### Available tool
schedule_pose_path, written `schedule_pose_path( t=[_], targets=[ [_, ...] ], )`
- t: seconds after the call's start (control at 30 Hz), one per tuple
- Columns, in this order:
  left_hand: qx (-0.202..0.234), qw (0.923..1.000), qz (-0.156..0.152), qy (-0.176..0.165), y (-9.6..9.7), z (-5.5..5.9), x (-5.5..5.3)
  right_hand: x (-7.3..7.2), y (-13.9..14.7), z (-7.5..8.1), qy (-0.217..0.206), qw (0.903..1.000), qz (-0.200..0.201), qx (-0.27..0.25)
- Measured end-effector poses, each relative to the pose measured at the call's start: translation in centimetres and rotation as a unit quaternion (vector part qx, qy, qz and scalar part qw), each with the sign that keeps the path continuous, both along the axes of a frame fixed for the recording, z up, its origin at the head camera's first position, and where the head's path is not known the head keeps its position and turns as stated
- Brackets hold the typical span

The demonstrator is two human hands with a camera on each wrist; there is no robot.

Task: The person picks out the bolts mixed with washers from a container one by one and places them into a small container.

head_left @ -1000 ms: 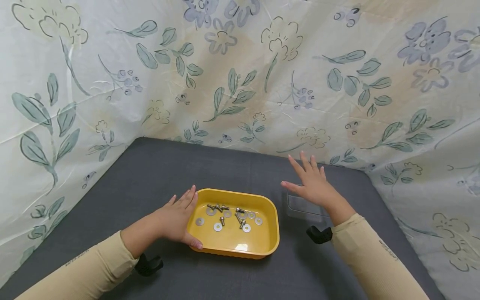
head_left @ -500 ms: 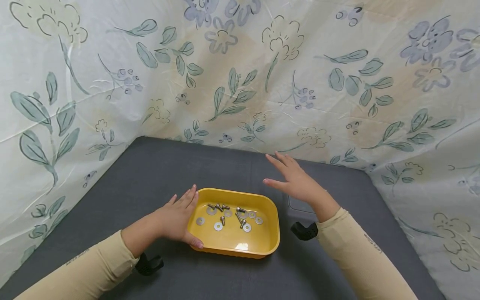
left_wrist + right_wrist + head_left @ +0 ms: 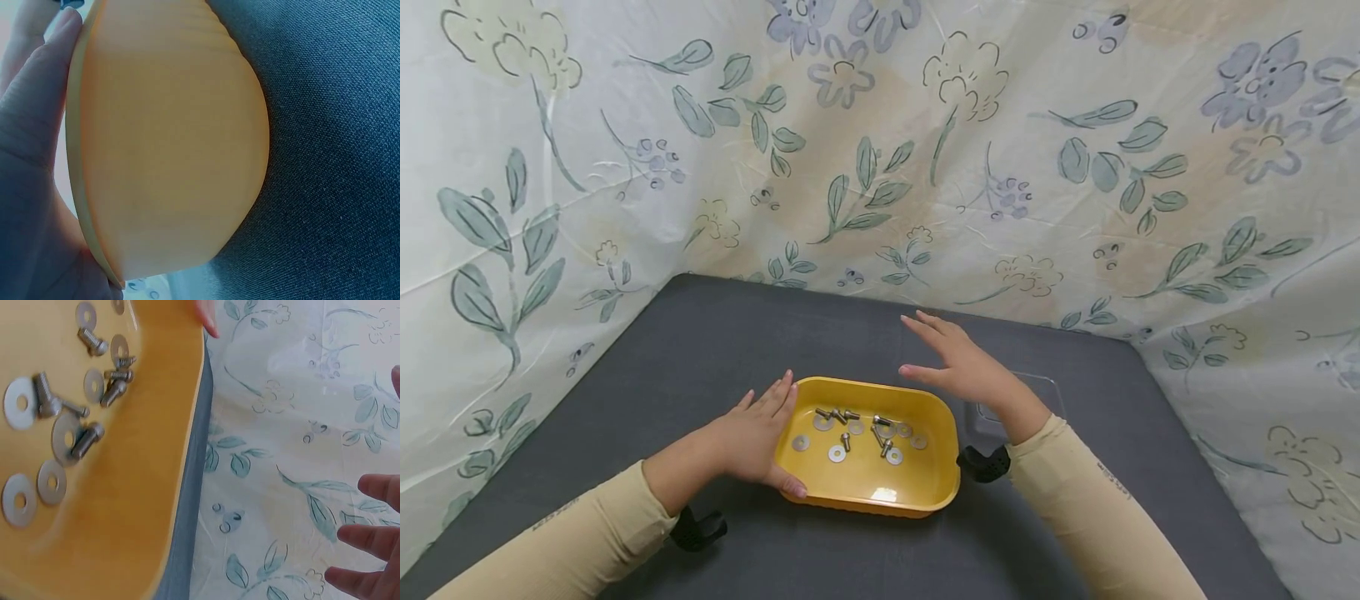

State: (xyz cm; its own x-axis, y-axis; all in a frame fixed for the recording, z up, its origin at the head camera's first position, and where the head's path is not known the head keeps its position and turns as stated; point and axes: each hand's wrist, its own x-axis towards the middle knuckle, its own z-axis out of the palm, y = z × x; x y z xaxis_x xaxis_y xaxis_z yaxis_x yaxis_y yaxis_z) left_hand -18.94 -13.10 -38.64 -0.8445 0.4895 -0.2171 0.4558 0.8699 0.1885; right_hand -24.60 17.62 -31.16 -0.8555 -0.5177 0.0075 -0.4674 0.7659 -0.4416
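Resting our straight-fingered left hand on the yellow rectangular tray containing silver bolts and round washers, we are holding our empty right hand spread near its far-right corner.

A yellow tray sat on a dark grey surface, with metal screws and flat washers scattered inside, mostly toward its far side. The left hand rested against the tray's left end, its fingers along the rim and its thumb at the near corner. The right hand, fingers extended and thumb apart, was near the tray's far right corner. A clear container (partly hidden by the right hand and wrist) lay just to the right of the tray. Beige sleeves ran up to both wrists, and a flower-printed sheet hung behind.
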Motion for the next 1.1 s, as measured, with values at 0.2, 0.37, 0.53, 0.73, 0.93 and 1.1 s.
schedule_pose_path(
  t=[0.2, 0.37, 0.53, 0.73, 0.93, 1.1],
  targets=[
    [-0.004, 1.0, 0.002, -0.004, 0.0, -0.1, 0.2, -0.5, -0.9, -0.7, 0.022, 0.9986, 0.045, -0.02],
    [-0.002, 1.0, 0.001, 0.0, 0.0, -0.2, 0.3, -0.8, -1.1, -1.4, 0.002, 0.9959, 0.075, -0.05],
    [-0.001, 1.0, 0.0, 0.004, -0.1, -0.4, 0.3, -1.0, -1.2, -2.1, -0.067, 0.9889, 0.103, -0.083],
    [0.0, 1.0, 0.0, 0.009, -0.1, -0.3, 0.5, -1.0, -1.4, -2.7, -0.12, 0.9777, 0.127, -0.117],
    [-0.002, 0.9999, -0.001, 0.012, 0.0, -0.2, 0.5, -1.3, -1.6, -3.8, -0.166, 0.9695, 0.137, -0.116],
    [-0.003, 0.9999, -0.001, 0.011, 0.0, -0.1, 0.6, -1.5, -1.7, -4.8, -0.183, 0.9651, 0.149, -0.114]
  ],
)
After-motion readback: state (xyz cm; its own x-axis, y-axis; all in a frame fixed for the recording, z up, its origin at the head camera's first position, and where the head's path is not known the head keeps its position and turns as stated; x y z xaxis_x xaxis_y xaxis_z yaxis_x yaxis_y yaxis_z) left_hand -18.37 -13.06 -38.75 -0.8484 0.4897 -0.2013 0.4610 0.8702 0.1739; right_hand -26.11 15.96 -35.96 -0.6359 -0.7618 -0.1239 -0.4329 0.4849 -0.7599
